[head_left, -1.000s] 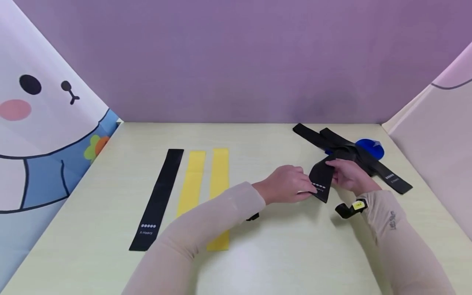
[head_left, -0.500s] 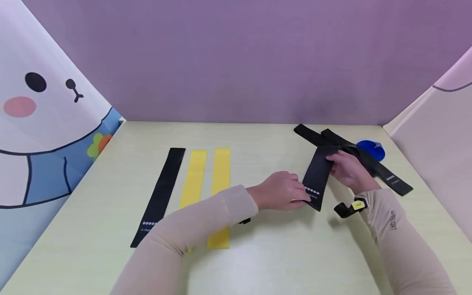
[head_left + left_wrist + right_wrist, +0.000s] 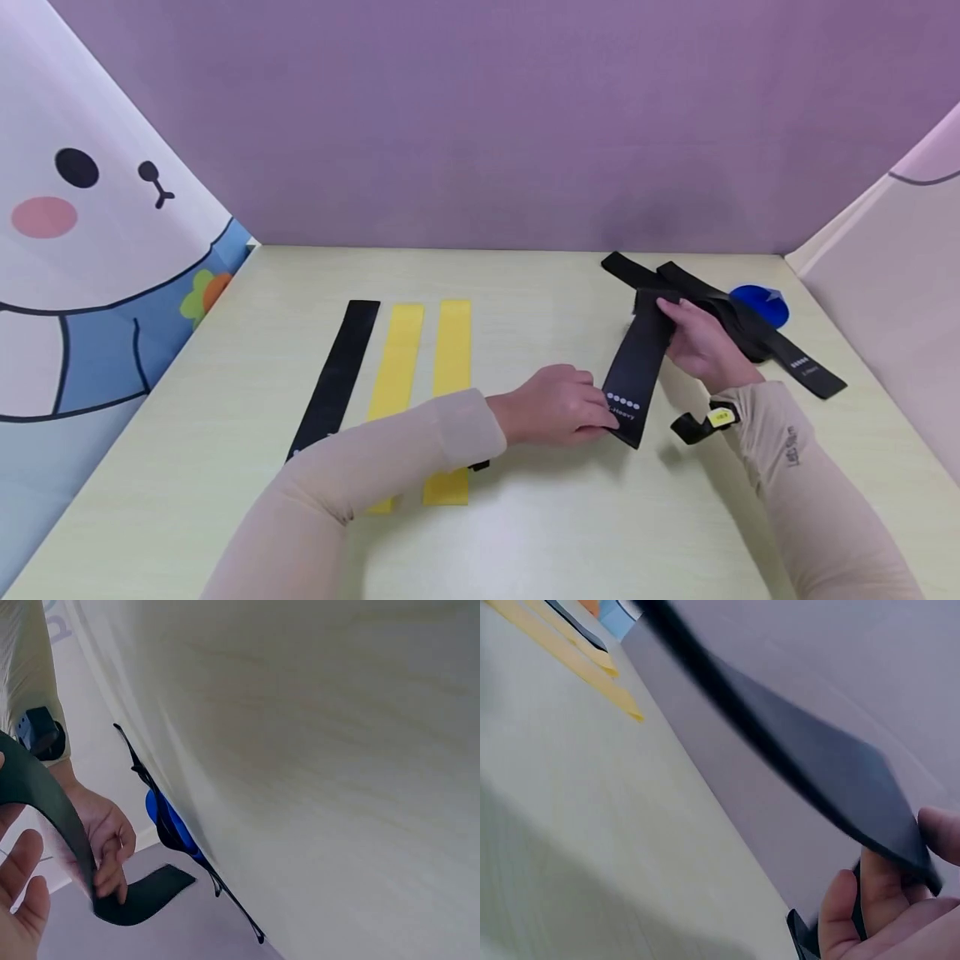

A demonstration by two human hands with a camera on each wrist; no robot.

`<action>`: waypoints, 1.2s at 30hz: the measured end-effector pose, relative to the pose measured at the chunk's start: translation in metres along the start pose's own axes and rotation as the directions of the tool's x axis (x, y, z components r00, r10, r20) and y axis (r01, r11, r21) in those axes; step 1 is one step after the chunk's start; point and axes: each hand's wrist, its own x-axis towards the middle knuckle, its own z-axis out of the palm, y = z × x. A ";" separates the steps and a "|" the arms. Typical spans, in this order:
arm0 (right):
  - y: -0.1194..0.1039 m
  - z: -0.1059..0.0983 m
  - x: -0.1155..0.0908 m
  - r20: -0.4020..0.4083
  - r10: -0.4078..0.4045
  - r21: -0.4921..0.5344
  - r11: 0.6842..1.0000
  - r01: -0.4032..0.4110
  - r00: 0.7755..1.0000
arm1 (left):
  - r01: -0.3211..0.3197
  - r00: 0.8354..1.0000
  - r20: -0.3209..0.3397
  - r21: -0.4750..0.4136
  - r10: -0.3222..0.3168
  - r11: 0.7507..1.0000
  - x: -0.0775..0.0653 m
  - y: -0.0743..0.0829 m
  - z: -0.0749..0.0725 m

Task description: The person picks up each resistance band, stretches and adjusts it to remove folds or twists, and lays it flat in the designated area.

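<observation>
A black exercise band [image 3: 637,367], printed with white dots and "Heavy" lettering, is held up between both hands in the head view. My left hand [image 3: 555,406] pinches its lower printed end by the left edge. Near the band's upper end, my right hand [image 3: 705,346] grips it with the thumb on top. In the left wrist view the black band [image 3: 56,791] curves between the fingers of both hands. The right wrist view shows the stretch of band [image 3: 817,757] leading from my right fingers toward the upper left.
Several black bands [image 3: 780,346] lie crossed at the back right, with a blue band [image 3: 761,307] among them. At left, a black band [image 3: 341,367] and two yellow bands, one inner [image 3: 453,342] and one outer [image 3: 401,350], lie flat side by side. A purple backdrop [image 3: 480,125] stands behind.
My left hand has moved left and toward the front edge, drawing the band's printed end along. The band has straightened out from its fold. My right hand has shifted slightly.
</observation>
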 end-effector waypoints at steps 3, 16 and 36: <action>0.001 0.001 0.002 0.009 -0.024 -0.039 0.999 0.024 1.000 | -0.016 1.000 -0.011 0.004 0.016 1.000 -0.003 0.002 -0.001; 0.007 0.010 0.017 0.041 -0.026 -0.178 0.983 0.033 0.999 | -0.098 0.993 -0.063 0.080 0.104 0.992 -0.015 0.012 -0.007; 0.029 0.047 0.055 0.004 0.031 -0.440 0.898 -0.026 1.000 | -0.040 0.999 0.005 0.019 0.040 0.999 -0.044 0.014 -0.022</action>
